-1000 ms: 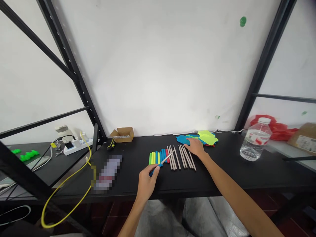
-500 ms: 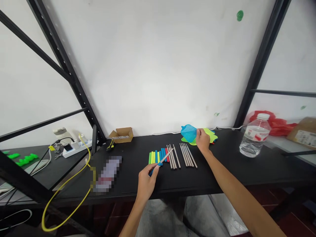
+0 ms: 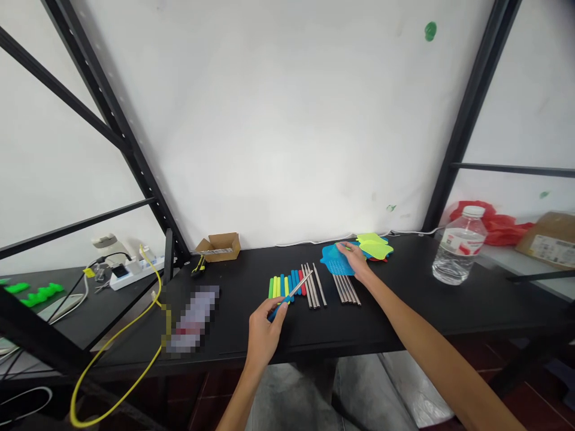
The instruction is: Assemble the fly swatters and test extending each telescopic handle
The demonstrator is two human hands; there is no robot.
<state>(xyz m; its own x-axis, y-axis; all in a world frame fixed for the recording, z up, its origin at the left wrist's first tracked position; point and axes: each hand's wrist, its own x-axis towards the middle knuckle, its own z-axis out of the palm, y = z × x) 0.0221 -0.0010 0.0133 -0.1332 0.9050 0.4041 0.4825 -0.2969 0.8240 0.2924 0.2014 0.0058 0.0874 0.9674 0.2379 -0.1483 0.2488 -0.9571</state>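
My left hand [image 3: 263, 329] is closed round the blue handle of a metal rod [image 3: 299, 286], which points up and to the right. In my right hand [image 3: 354, 260] is a blue perforated fly swatter head [image 3: 332, 260], pinched at its right side and held above the far ends of a row of metal rods [image 3: 348, 292]. Another group of metal rods [image 3: 313, 288] lies to the left. Beside those, several green, yellow, blue and red handles [image 3: 281, 287] are lined up. Yellow-green swatter heads [image 3: 376, 248] are piled behind my right hand, with blue and red ones partly hidden beneath.
A water bottle [image 3: 459, 248] stands on the black table [image 3: 404, 323] at right. A small open carton [image 3: 220, 247], a yellow-and-black tool [image 3: 198, 267] and a blurred-out flat object [image 3: 193, 320] are at left. A yellow cable [image 3: 96, 359] loops over the front edge.
My right hand has moved left and slightly nearer, bringing the blue swatter head off the pile and over the rods. My left hand stays nearly in place with the blue-handled rod.
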